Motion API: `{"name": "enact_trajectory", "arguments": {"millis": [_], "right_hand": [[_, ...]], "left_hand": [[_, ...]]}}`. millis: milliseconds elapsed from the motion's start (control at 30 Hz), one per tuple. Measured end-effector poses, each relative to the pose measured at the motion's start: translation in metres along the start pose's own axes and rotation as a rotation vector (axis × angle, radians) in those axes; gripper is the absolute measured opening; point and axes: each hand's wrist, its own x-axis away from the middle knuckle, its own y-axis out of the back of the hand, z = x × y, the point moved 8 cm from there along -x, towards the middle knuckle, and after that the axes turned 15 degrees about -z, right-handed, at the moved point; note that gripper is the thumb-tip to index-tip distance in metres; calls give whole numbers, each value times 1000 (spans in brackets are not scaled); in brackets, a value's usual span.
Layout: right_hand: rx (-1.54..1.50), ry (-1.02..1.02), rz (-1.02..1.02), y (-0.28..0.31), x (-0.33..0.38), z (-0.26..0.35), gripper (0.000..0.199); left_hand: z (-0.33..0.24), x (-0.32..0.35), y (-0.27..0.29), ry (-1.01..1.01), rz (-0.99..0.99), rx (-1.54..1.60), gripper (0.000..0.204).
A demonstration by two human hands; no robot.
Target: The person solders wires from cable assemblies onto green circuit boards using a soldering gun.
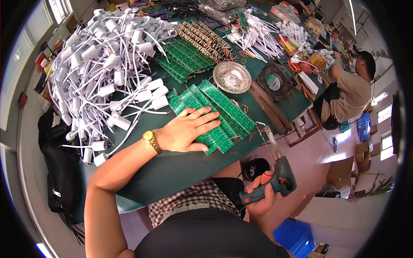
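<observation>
My left hand (183, 132) lies flat with fingers spread on overlapping panels of green circuit boards (230, 112) near the table's front edge. A gold watch (149, 138) is on that wrist. Just off the table edge, my right hand (262, 202) is wrapped round the grip of a dark green soldering gun (285, 174) with red parts. Its metal nozzle and thin feed tube point up toward the right edge of the boards, apart from them. Behind the boards stands a shiny metal bowl (248, 81) holding small silvery bits.
White corded cylinders (99, 64) are heaped at left. More green boards (189, 56) and component-filled strips (204, 39) lie farther back. A black fan (276, 81) stands beyond a brown bar (269, 105) at right. A co-worker (350, 86) sits at the far right of the table (180, 174).
</observation>
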Motion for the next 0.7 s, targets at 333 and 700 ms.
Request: {"name": "enact_trajectory", "arguments": {"millis": [333, 700], "right_hand": [[60, 41, 113, -6, -5, -3, 38], [14, -86, 119, -19, 1, -12, 36]], "left_hand": [[-8, 26, 0, 25, 173, -68, 78], [140, 19, 110, 788, -299, -683, 13]]}}
